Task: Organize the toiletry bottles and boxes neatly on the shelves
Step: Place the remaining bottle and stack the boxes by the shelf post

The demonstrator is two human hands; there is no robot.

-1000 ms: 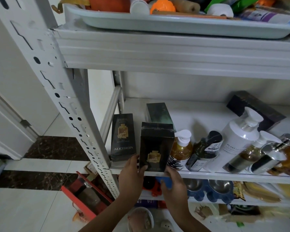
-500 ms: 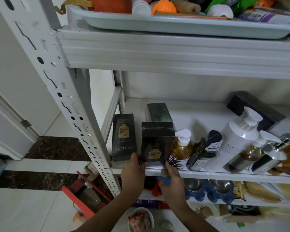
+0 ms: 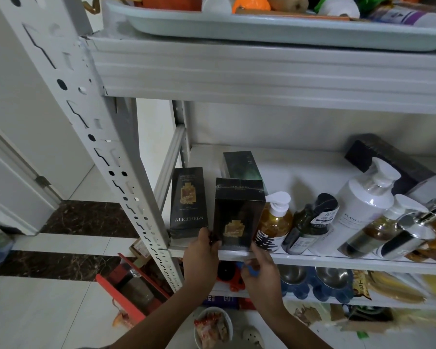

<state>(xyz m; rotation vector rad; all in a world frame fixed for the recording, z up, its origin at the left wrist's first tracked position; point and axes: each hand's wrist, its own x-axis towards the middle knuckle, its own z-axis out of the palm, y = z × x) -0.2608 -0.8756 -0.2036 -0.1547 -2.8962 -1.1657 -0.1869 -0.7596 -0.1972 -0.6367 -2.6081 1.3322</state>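
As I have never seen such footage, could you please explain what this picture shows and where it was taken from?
There is no machine here: a person wears a wide-angle camera on the head, looking down at two bare hands. The left hand pinches the lower left corner of a black box standing at the front of the white shelf; the right hand is at its lower right corner, grip unclear. A second black box stands left of it, pump bottles right.

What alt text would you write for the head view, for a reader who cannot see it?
A left hand and right hand hold the base of an upright black box at the front edge of a white shelf. A matching box stands left of it; pump bottles sit to its right.
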